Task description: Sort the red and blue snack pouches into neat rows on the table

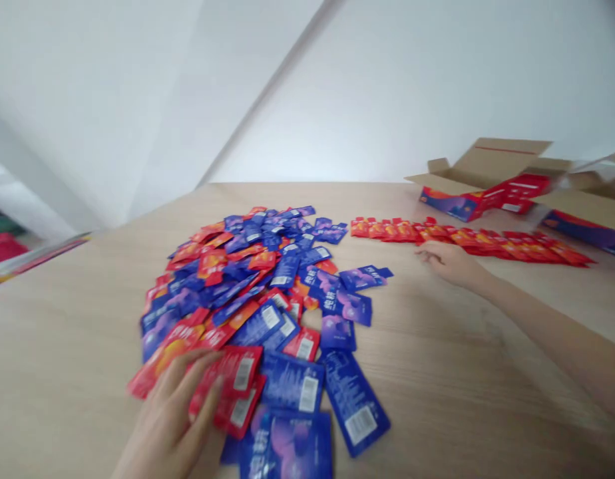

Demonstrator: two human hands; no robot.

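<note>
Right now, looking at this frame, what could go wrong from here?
The left hand is at red packets that lie against blue packets, so a pull might drag blue ones along.

The right hand is close to the overlapping row of red packets; a careless brush could knock it out of line.

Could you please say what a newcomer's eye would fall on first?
Probably the pile of red and blue sachets, left of centre on the table, the left hand at its near side. Next, the row of red sachets by the right hand, open boxes behind it.
</note>
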